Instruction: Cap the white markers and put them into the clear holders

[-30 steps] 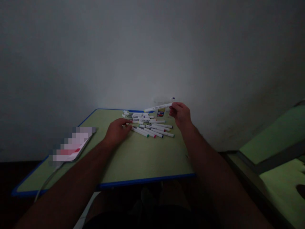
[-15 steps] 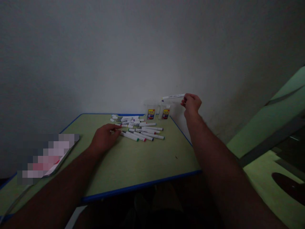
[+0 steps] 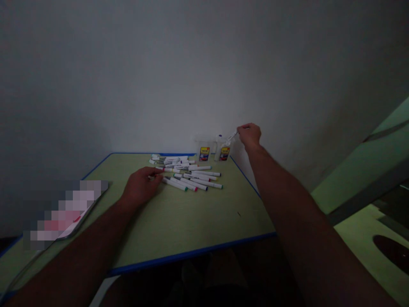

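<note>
My right hand (image 3: 250, 135) is closed on a white marker (image 3: 232, 136), which tilts down toward the mouth of the right-hand clear plastic case (image 3: 223, 154). A marker with a dark blue end (image 3: 220, 136) stands upright in that case. Beside it on the left is a second clear case (image 3: 204, 154) with the same yellow, red and blue label. My left hand (image 3: 142, 184) rests at the left side of a loose pile of white markers (image 3: 191, 174), thumb and fingers pinched on what looks like a marker, mostly hidden. Green, pink, blue and yellow ends show in the pile.
The pale green table (image 3: 179, 221) has a blue edge (image 3: 191, 254) and stands against a grey wall (image 3: 179, 76). At left lies a flat, blurred-out object (image 3: 68, 213) with a cable. A small dark fleck (image 3: 239, 213) lies near the right side.
My right hand has moved left and turned the marker from nearly level to pointing down at the right-hand case's opening. My left hand has stayed in place.
</note>
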Tool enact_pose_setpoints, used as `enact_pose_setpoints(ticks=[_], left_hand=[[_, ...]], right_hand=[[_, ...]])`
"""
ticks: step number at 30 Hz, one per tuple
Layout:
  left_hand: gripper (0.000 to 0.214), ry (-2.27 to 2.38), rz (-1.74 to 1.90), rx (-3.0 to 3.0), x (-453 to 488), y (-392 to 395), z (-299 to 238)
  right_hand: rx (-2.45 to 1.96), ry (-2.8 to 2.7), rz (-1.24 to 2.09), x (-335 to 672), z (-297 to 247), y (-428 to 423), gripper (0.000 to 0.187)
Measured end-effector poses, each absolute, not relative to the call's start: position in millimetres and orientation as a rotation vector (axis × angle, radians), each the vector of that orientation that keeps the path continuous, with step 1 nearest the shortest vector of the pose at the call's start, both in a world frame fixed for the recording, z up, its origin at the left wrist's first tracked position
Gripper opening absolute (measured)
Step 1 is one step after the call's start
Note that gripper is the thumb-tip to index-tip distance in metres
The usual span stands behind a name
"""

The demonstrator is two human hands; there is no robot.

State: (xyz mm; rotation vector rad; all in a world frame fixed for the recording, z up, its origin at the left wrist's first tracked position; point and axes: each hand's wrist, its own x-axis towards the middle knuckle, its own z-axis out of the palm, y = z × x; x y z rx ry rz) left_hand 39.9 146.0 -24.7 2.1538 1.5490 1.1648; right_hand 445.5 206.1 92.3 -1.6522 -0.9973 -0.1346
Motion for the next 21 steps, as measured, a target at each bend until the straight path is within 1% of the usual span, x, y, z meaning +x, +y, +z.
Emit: enact_pose_setpoints(ticks=[5, 9, 14, 18, 21], left_hand=[[0.032, 1.583, 1.114, 2.144, 40, 146, -24], [0.032, 1.588, 1.104, 2.150, 40, 144, -22], [0.029, 1.565, 1.132, 2.150, 40, 143, -22], [0.030, 1.557, 1.138, 2.133, 40, 144, -24], [0.034, 1.609, 1.072, 2.121, 41, 144, -23]], right_hand=[[-1.789, -1.233, -0.190, 431, 90, 221, 0.003], [-1.904, -1.390, -0.158, 424, 89, 232, 0.005], [-1.931, -1.456, -0.186, 424, 88, 242, 0.010], [-1.951, -1.492, -0.209, 425, 88, 246, 0.007], [-2.025, -1.560, -0.261, 425, 89, 247, 0.017]])
